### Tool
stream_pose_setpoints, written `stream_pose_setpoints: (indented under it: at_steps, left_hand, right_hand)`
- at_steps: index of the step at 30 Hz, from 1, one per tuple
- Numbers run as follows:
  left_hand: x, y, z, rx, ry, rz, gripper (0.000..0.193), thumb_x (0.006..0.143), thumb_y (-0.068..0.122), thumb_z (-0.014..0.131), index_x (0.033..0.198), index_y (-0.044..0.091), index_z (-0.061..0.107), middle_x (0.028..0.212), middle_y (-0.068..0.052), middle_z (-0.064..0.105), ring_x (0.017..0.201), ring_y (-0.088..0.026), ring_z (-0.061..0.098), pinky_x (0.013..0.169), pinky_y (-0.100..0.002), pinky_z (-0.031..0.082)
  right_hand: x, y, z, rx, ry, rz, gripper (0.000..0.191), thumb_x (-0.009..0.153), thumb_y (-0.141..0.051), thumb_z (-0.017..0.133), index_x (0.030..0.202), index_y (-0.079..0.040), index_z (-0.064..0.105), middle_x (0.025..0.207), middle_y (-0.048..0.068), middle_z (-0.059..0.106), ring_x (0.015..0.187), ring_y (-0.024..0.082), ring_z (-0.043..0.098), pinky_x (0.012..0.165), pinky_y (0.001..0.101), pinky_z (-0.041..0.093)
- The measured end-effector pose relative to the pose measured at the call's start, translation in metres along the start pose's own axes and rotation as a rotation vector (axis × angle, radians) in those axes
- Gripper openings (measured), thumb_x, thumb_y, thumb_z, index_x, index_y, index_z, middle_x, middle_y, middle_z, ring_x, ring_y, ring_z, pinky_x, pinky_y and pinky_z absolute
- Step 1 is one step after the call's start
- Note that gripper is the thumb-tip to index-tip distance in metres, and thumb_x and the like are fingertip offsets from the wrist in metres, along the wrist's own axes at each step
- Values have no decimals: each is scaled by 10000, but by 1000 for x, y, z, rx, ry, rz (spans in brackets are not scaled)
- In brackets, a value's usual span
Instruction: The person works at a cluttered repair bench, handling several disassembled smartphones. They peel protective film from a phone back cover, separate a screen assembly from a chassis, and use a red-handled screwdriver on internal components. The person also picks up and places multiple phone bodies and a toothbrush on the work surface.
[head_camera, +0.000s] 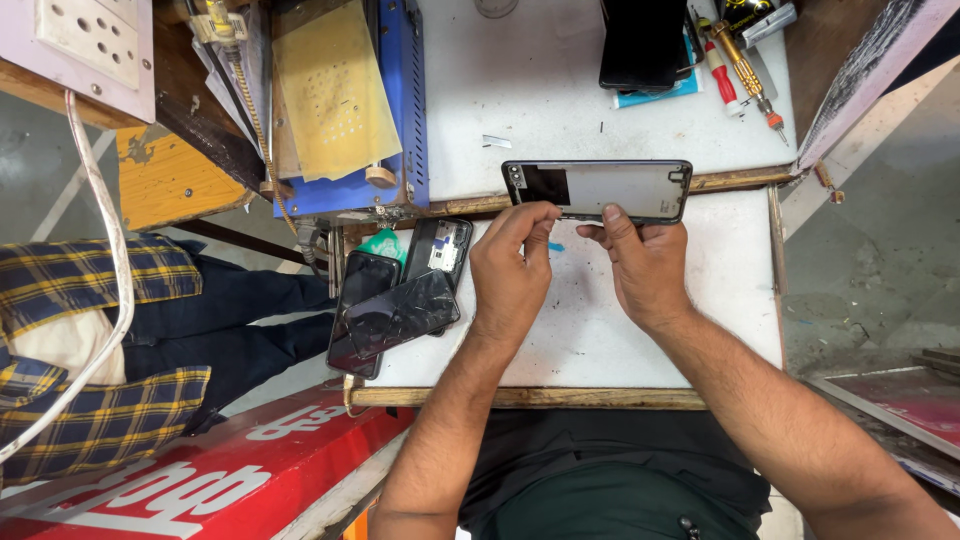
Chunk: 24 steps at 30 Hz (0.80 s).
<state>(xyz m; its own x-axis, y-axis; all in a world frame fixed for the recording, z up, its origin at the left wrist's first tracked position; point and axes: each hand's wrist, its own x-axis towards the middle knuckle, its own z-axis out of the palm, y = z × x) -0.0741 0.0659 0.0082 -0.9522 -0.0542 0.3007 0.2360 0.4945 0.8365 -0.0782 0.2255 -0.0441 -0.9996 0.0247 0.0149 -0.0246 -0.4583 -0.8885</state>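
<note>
Crosswise, phone frame (600, 188) spans both hands, left hand (512, 272) and right hand (645, 265).

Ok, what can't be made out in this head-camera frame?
- Lower edge of the phone frame: hidden behind left hand and right hand; the grip point cannot be seen.
- Dark device at the top: cut off by the picture's edge.
- Small bits on the white table: too tiny to identify.
- Stacked phones: overlapping, lower ones partly covered.

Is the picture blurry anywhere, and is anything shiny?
Head view: even daylight and sharp focus on both hands, left hand and right hand, holding the black-rimmed phone frame; soft glare on the cracked black phones; straight edges bow near the corners.
</note>
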Motion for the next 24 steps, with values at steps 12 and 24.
stream_pose_setpoints:
  at_steps: [12,24]
  left_hand:
    - [-7,-15,10,183,36,177,109,1029,80,660,1118,32,700,1059,-98,637,1019,-245,643,853,-370,567]
    - [-5,-16,8,191,-7,185,146,978,71,702,1117,28,703,1060,-99,639,1035,-250,632,876,-382,553]
  right_hand:
    - [-2,-1,3,58,1,47,231,1074,-163,615,1245,-8,603,1198,139,693,1109,201,698,944,398,635]
    - [-1,-4,4,51,-6,53,217,1074,-163,607,1230,-12,617,1174,147,702,1089,197,707,942,393,635]
